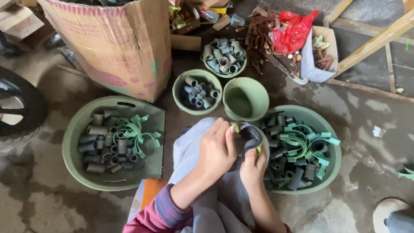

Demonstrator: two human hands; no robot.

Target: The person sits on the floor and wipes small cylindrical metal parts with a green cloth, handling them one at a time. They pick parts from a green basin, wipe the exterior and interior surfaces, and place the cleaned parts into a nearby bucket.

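My left hand (pixel 217 149) and my right hand (pixel 253 166) meet over my lap, both gripping a short dark grey tube piece (pixel 251 136) with a green clip (pixel 235 127) at its edge. The fingers wrap the piece, so much of it is hidden. Just right of my hands a green basin (pixel 334 166) holds grey tubes and green clips. A second green basin (pixel 73 166) at left holds a similar mix. My lap is covered by striped grey cloth (pixel 189 149).
Ahead stand a small green bowl of grey tubes (pixel 180 88), an empty green bowl (pixel 246 101) and a farther bowl of tubes (pixel 207 64). A large cardboard box (pixel 112 47) stands left. A red plastic bag (pixel 293 30), a white box and wooden slats lie right. A tyre (pixel 17 108) is at far left.
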